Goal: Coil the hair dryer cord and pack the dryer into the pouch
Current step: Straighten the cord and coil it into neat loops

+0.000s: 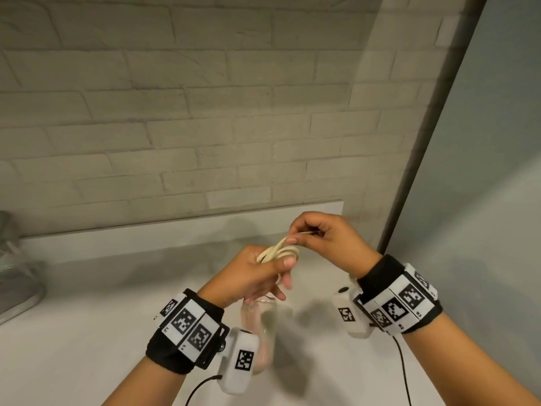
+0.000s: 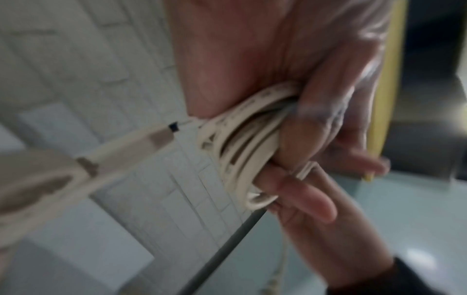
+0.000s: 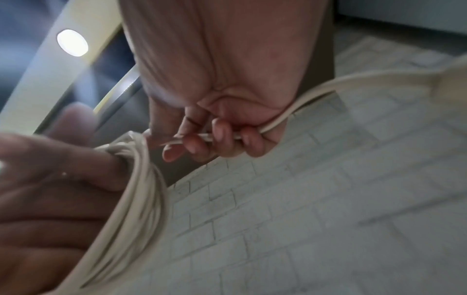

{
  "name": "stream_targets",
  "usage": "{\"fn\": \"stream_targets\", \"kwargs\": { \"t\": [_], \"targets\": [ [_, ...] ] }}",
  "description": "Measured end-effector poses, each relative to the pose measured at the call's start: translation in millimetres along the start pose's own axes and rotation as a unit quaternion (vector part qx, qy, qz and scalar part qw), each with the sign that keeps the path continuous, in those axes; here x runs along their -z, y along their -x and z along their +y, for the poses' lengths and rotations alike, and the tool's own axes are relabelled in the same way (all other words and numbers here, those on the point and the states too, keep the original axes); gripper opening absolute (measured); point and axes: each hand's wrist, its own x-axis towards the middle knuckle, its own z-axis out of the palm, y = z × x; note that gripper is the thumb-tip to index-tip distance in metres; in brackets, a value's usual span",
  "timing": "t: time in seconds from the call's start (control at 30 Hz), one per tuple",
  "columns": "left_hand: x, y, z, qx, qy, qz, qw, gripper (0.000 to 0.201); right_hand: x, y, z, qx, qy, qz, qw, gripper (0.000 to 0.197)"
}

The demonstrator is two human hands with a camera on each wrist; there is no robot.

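While the dryer (image 1: 257, 332) shows only as a blurred pinkish shape over the counter (image 1: 87, 332) beneath the wrists, the left hand (image 1: 251, 276) clasps the coiled cord (image 1: 279, 253) and the right hand (image 1: 328, 238) pinches its free length — each further loop should match in size, lie flat and untwisted — pouch not seen.

The dryer (image 1: 263, 332) beneath the left hand (image 1: 248, 276) is blurred, its shape unclear.
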Motion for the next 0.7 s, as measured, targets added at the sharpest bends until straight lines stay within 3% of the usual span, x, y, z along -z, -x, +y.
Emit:
{"fn": "stream_targets", "kwargs": {
  "t": [0.03, 0.17, 0.23, 0.3, 0.4, 0.43, 0.5, 0.57, 0.7],
  "targets": [
    [0.3, 0.9, 0.5, -0.016, 0.046, -0.019, 0.999, 0.043, -5.3, -0.6, -1.2, 0.012, -0.022, -0.02, 0.999, 0.008],
    [-0.7, 1.8, -2.3, -0.065, 0.151, -0.041, 0.986, 0.052, -28.4, 5.6, 5.0, -0.024, -0.091, -0.084, 0.992, 0.083],
    [-1.4, 2.1, -2.1, -0.067, 0.159, -0.032, 0.985, 0.052, -34.9, 9.7, 10.0, -0.036, -0.124, -0.096, 0.987, 0.093],
    [-0.5, 2.7, -0.6, -0.058, 0.171, -0.019, 0.983, 0.053, -38.7, 13.3, 9.6, -0.035, -0.143, -0.097, 0.984, 0.079],
    [-1.1, 2.1, 2.9, -0.044, 0.14, 0.043, 0.988, 0.05, -42.5, 13.1, 4.2, -0.022, -0.099, -0.061, 0.993, 0.018],
    [-0.9, 1.4, 3.2, -0.045, 0.109, 0.076, 0.99, 0.046, -41.9, 11.9, 3.5, -0.019, -0.071, -0.039, 0.997, 0.007],
    [-0.5, 1.6, 3.1, -0.053, 0.06, 0.132, 0.988, 0.035, -40.9, 10.6, 4.6, -0.021, -0.039, 0.008, 0.999, 0.018],
    [-1.8, 3.6, 0.9, -0.067, 0.051, 0.156, 0.984, 0.032, -40.8, 10.0, 4.7, -0.043, -0.044, 0.042, 0.997, 0.017],
    [-11.7, 4.8, -5.7, -0.098, 0.042, 0.216, 0.971, 0.032, -48.6, 9.3, 6.5, -0.059, -0.074, 0.044, 0.994, 0.009]
  ]
}}
